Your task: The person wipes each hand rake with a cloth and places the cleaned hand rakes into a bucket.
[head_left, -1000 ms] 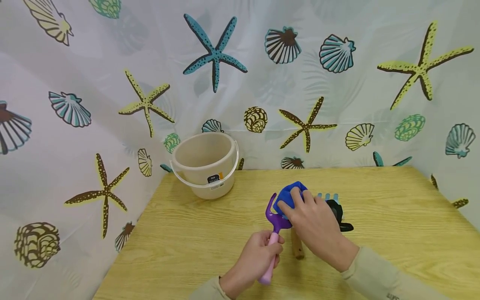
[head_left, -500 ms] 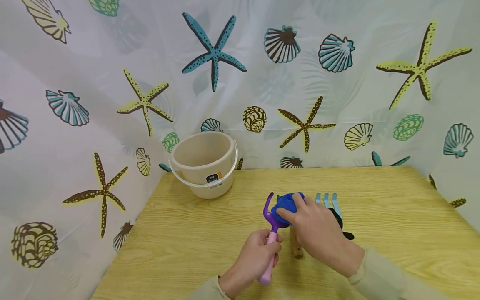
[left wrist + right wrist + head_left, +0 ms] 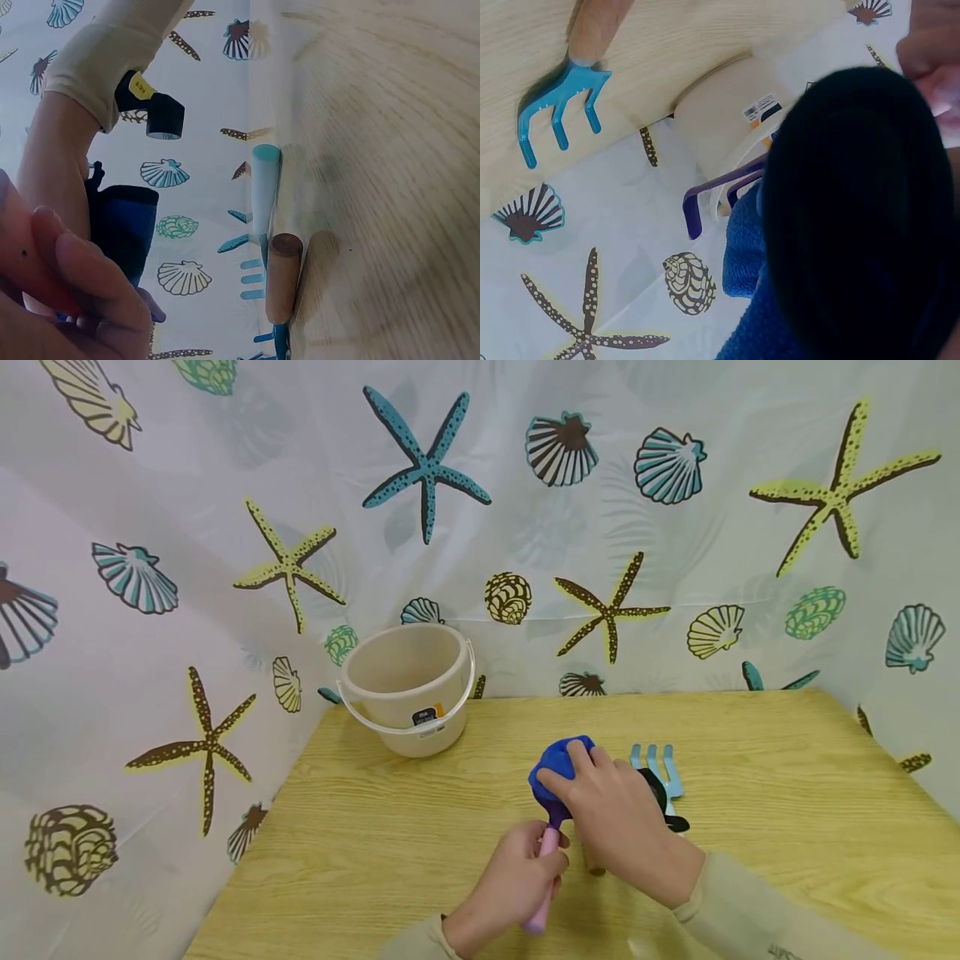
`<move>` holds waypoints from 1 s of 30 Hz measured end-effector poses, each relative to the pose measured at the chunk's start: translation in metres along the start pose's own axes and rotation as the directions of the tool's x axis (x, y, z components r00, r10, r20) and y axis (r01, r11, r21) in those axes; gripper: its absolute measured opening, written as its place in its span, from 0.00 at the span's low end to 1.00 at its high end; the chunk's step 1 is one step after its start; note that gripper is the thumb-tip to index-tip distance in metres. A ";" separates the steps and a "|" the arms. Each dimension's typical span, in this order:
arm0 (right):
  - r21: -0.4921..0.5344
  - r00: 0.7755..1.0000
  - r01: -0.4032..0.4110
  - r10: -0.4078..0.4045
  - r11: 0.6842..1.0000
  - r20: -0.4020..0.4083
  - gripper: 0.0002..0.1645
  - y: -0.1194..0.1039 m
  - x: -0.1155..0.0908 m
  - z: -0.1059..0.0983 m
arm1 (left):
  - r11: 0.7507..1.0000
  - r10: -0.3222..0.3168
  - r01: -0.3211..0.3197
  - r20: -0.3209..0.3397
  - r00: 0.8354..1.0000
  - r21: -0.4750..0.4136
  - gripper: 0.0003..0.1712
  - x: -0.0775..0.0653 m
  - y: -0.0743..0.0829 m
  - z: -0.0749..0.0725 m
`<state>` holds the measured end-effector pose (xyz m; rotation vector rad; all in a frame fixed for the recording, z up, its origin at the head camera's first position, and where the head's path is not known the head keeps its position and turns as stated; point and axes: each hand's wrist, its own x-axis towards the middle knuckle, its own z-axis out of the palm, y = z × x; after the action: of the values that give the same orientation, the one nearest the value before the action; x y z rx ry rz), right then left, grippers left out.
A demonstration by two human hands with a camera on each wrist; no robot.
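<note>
hand rake [image 3: 556,814]: purple head, pink handle; held up off the desk [image 3: 360,860], between the 2 hands
left hand [image 3: 517,864]: fingers wrapped round the pink handle
right hand [image 3: 626,818]: fingers curled on the blue cloth [image 3: 558,764], cloth against the purple head
tines [image 3: 692,214]: 2 poke out past the cloth, right wrist view; full count can't tell
wiping: likely step in hand, mid-pass; how clean the head is, can't tell
left grip, to do it well: firm, close to the neck, so the head doesn't twist under pressure
cloth, to do it well: pinch round 1 tine at a time, pull toward the tip, turn to a fresh fold, then do the neck
snag risk: looped fabric could catch on tips; ease off there
teal rake [image 3: 562,94]: wooden handle, on desk, below right hand
light-blue fork [image 3: 672,777]: on desk, partly hidden; sweep elbow clear
bucket [image 3: 393,710]: upright, far left part of desk, well apart
</note>
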<state>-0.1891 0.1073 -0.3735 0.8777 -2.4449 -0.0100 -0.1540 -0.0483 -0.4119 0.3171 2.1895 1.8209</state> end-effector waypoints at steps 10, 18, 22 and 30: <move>0.024 0.995 0.008 -0.011 1.000 0.103 0.33 0.001 -0.009 -0.010 | 0.998 -0.038 0.037 -0.018 0.999 -0.050 0.08 0.000 0.005 -0.003; 0.047 0.996 -0.006 0.002 0.999 0.091 0.31 0.007 -0.022 -0.015 | 0.995 -0.045 0.046 0.005 0.999 -0.093 0.09 0.001 0.007 -0.003; 0.036 0.996 -0.024 0.021 0.999 0.092 0.30 0.013 -0.026 -0.015 | 0.993 -0.040 0.038 -0.017 0.999 -0.113 0.09 0.001 0.007 -0.002; -0.004 0.992 -0.078 0.079 0.997 0.094 0.29 0.031 -0.030 -0.012 | 0.989 -0.003 0.000 -0.018 1.000 -0.146 0.10 -0.001 0.007 0.001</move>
<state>-0.1820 0.1516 -0.3727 0.7967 -2.5653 -0.0239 -0.1526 -0.0463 -0.4052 0.2685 2.0522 1.9774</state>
